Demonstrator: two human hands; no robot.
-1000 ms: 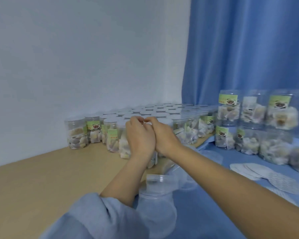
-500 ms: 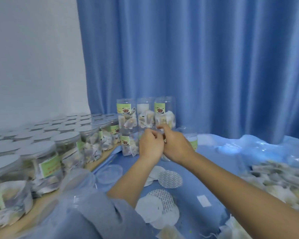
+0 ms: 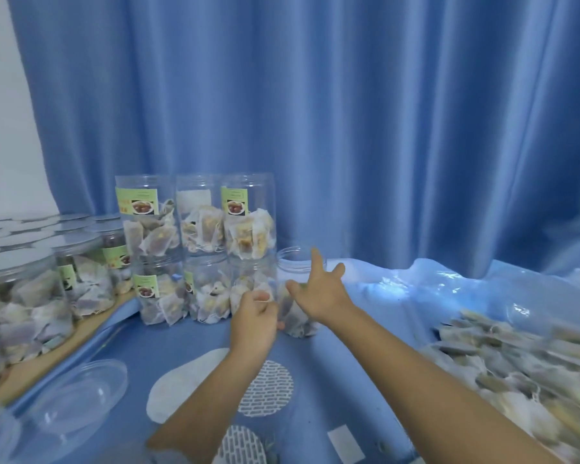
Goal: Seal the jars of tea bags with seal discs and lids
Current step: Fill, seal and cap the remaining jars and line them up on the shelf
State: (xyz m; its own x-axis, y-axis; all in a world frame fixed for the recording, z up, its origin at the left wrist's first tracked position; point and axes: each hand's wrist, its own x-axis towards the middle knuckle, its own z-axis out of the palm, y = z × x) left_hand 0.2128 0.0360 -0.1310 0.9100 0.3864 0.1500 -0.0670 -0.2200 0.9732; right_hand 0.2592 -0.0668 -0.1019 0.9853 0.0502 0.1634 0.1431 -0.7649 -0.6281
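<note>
An open clear jar of tea bags stands on the blue cloth between my hands, its rim bare. My right hand reaches over it with fingers spread and holds nothing. My left hand sits against the jar's left side with its fingers curled; whether it holds anything is hidden. Seal discs lie near my forearms: a patterned disc, a white disc and another patterned disc. A clear lid lies at lower left.
Open filled jars stand stacked two high just left of my hands. Lidded jars crowd the wooden table at left. A heap of loose tea bags covers the right side. A blue curtain hangs behind.
My view swung right from the lidded jars to the open ones. My hands, joined before, have come apart; the right hand spread its fingers and reached forward over the open jar.
</note>
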